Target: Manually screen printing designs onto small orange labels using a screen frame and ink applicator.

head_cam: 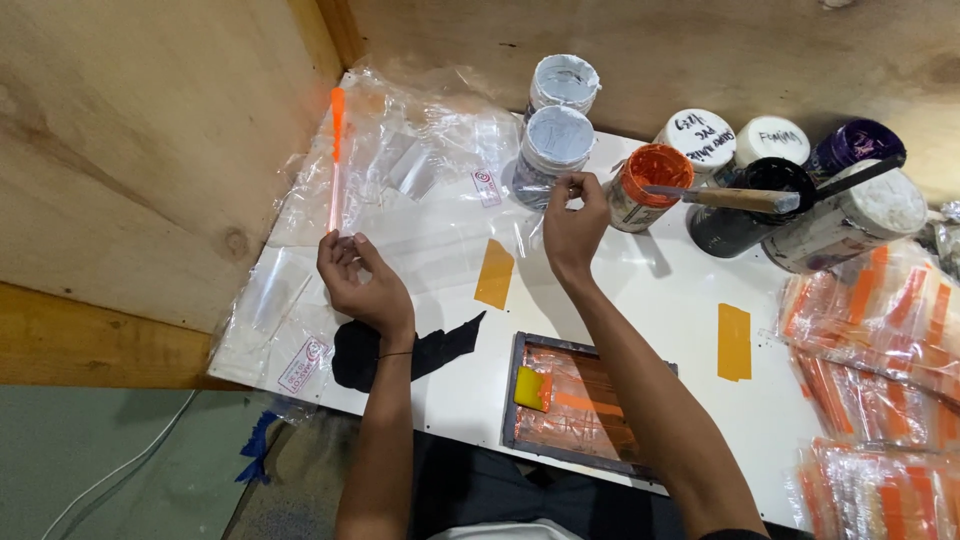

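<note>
While I'm looking down over both arms, a lot of this is turning out hard to read. I'm pinching the near end of a clear bag [420, 215] with my left hand [360, 280], fingers curled narrow, and my right hand [573, 225] is pinching the far side of the same film up by the grey-lidded jar [553, 145]. The film is so see-through that I can't tell where its edges are running over the white surface [660, 300]. An orange strip [336, 155] is standing out along the bag's left edge, right by the plywood wall [130, 150].

My forearms are covering part of the black patch [400, 350] and the corner of the framed screen [580, 405], where a yellow squeegee [532, 388] is sitting. The orange jar [645, 185] and the dark pots behind it are crowding the back edge, with a wooden-handled tool [735, 198] lying across them. Stacks of orange-striped packets [880, 340] are getting cut off at the right. Open room is mostly showing between the screen and the jars, around two orange tape pieces [733, 342].
</note>
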